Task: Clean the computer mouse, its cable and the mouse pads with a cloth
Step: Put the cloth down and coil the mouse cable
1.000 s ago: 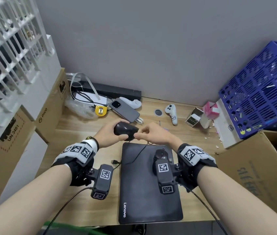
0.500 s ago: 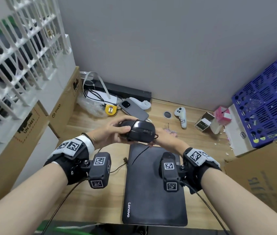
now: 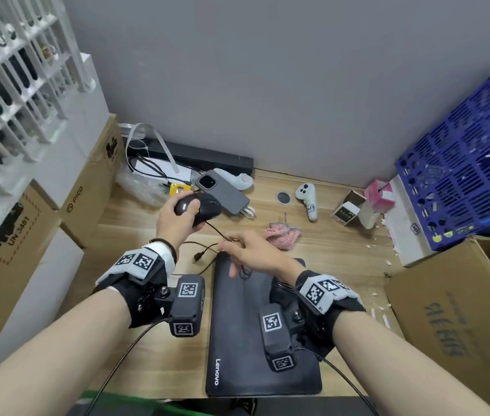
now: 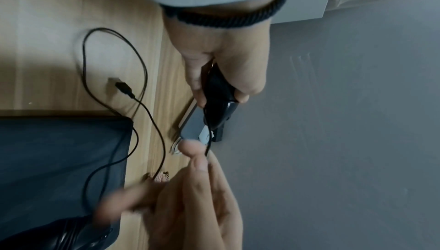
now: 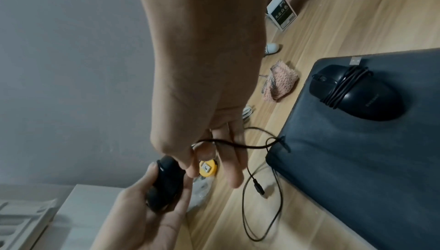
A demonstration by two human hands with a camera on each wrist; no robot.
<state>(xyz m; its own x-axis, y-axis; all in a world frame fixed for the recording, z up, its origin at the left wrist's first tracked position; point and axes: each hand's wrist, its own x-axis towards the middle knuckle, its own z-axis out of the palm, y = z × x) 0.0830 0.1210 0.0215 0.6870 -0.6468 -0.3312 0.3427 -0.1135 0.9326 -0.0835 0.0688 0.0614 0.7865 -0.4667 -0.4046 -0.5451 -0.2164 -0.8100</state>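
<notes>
My left hand (image 3: 189, 211) grips a black mouse (image 3: 204, 207) lifted above the desk's back left. Its thin black cable (image 3: 215, 229) runs down to my right hand (image 3: 230, 240), which pinches it between thumb and forefinger (image 4: 190, 147). The rest of the cable loops loose over the desk to its USB plug (image 3: 198, 257). A black Lenovo mouse pad (image 3: 237, 340) lies in front of me. On it, under my right wrist, sits a second black mouse (image 5: 357, 94) with its cable wound round it. A crumpled pink cloth (image 3: 282, 232) lies on the desk beyond my right hand, touched by neither hand.
A grey phone (image 3: 222, 192), a yellow tape measure (image 3: 177, 187) and a white controller (image 3: 308, 199) lie near the wall. A blue crate (image 3: 463, 181) and an open cardboard box (image 3: 463, 325) stand on the right. More boxes (image 3: 87, 190) line the left.
My left hand has carried the mouse up and to the left. My right hand has left the mouse body and now pinches the cable, which hangs unwound. The pink cloth has come into view.
</notes>
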